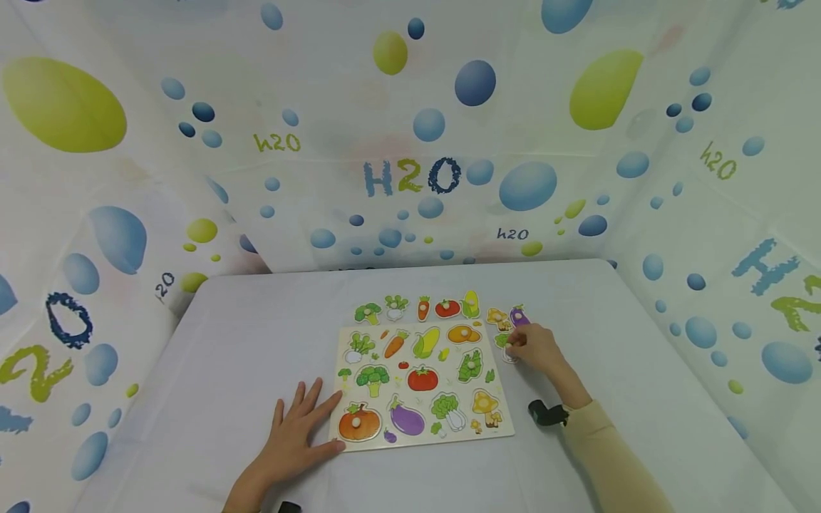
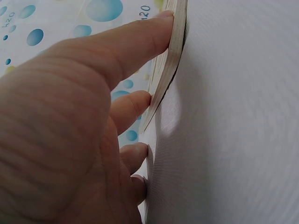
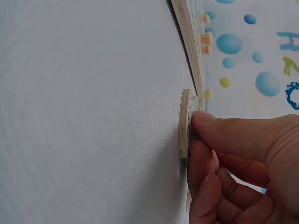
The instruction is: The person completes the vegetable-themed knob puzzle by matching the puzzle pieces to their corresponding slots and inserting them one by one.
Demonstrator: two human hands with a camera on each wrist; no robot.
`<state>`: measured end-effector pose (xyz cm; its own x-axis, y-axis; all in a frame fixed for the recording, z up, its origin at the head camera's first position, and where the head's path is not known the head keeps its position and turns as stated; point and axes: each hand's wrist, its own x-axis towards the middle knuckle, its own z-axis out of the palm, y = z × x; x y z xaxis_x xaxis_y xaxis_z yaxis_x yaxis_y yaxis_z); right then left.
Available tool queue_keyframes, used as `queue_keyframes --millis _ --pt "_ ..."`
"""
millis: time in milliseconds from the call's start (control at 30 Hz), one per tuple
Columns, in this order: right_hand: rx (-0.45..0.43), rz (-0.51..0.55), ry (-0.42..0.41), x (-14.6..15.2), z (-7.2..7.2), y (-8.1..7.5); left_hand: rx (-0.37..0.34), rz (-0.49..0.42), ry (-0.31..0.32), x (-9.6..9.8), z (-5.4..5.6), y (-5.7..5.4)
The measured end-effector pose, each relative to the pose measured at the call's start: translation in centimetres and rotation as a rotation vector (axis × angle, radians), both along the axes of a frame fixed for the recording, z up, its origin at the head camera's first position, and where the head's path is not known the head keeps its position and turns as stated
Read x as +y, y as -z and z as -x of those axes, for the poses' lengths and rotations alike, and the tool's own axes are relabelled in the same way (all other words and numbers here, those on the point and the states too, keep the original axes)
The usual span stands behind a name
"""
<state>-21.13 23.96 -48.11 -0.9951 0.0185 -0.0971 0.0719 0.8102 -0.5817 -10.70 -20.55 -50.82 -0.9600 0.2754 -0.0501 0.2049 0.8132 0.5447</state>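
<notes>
Puzzle board point(image 1: 447, 377) left edge is touched by the spread left hand point(image 1: 291, 434); toward the tabletop's point(image 1: 616, 313) right edge, bok choy piece point(image 1: 501, 340) is pinched by right hand point(image 1: 536, 349).

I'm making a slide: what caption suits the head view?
Left hand touching the board, right hand pinching a leafy piece beside it.

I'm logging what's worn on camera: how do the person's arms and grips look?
A pale yellow sleeve ends at the right wrist, beside a black device. No sleeve shows on the left forearm; a black object near it is cut off. Left grip and right grip are gloveless.
</notes>
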Motion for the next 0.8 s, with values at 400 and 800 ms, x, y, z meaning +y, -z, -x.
queue_keyframes --millis 400,800 --pt "0.001 0.04 0.019 0.1 0.1 0.4 0.011 -0.01 -0.006 0.0 -0.1 -0.1" --pt "0.019 0.037 0.032 0.2 -0.2 -0.8 0.01 -0.007 -0.003 0.1 0.0 0.0"
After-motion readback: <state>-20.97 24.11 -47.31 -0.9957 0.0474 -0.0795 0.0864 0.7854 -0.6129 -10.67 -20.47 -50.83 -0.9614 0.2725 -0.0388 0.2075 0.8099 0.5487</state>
